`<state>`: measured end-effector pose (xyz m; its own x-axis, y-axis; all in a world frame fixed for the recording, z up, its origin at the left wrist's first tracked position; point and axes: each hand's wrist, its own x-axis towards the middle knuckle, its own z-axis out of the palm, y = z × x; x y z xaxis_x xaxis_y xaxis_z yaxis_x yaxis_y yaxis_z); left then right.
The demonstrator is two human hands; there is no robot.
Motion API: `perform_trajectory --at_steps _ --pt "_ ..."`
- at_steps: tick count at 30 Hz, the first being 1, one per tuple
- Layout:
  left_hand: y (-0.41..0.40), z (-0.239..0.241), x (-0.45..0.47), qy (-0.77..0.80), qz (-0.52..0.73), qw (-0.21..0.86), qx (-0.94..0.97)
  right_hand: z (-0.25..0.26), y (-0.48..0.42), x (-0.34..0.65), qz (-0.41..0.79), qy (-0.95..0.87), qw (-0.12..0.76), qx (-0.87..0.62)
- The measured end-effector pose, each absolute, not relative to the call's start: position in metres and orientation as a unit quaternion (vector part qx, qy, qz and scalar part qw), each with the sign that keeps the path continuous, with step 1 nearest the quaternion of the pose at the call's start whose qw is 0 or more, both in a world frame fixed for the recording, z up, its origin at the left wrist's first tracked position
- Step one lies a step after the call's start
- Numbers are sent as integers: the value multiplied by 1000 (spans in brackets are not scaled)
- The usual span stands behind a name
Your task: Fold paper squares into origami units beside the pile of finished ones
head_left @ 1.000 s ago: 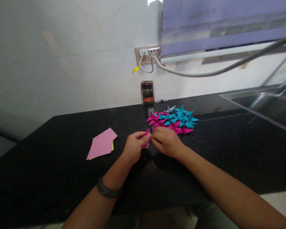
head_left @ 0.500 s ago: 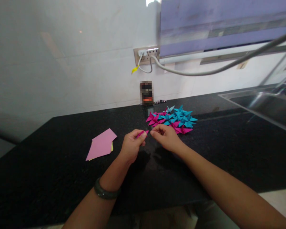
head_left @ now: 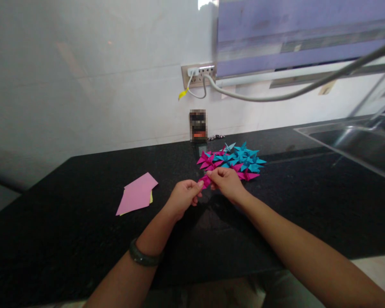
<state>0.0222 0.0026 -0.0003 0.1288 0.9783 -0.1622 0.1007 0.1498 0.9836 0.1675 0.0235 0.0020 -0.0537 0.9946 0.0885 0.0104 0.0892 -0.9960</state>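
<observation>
Magenta folded paper (head_left: 205, 183) is pinched by left hand (head_left: 182, 197) and right hand (head_left: 228, 185) before the finished blue and magenta origami cranes (head_left: 244, 157); pink paper sheets (head_left: 137, 194) at left are left unfolded.

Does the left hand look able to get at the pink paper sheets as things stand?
Likely yes: the pink paper sheets lie close on its outer side, with nothing standing between. The left hand itself, though, is occupied, pinching a magenta folded paper.
</observation>
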Motion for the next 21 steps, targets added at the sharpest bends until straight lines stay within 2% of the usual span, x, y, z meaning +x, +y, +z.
perform_trajectory --at_steps 8,14,21 --pt "3 -2 20 471 416 626 462 2 26 167 538 -453 507 -499" --pt "3 -1 20 470 416 634 451 6 27 168 609 -370 491 -501" --pt "4 -2 19 477 413 634 448 10 26 170 624 -348 479 -510"
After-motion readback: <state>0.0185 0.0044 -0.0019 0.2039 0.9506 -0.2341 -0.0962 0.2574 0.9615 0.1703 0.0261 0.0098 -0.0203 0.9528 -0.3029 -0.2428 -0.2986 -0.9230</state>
